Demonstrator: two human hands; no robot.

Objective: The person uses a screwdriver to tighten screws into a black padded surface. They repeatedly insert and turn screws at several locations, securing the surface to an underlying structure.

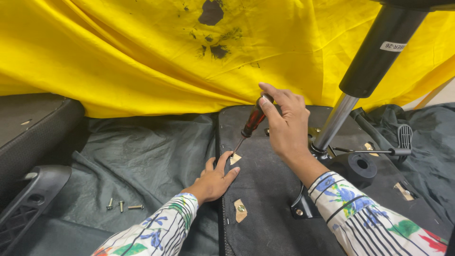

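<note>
Driving screwdriver (pixel 252 122) tip into screw hole at tan patch (pixel 235 159), near left edge of upturned chair seat (pixel 265 189). Right hand (pixel 284 125) grip closed round red-black handle; left hand (pixel 215 178) flat, open, fingers beside tip. Best keep shaft square, press firm. Seat underside dark fuzzy fabric; chrome column (pixel 334 121) smooth; three loose screws (pixel 124 205) on dark sheet (pixel 142 156); stained yellow cloth (pixel 118 52) behind.

Right hand (pixel 284 123) fisted, wrist bent down — left hand (pixel 215 178) flat, fingers spread.
</note>
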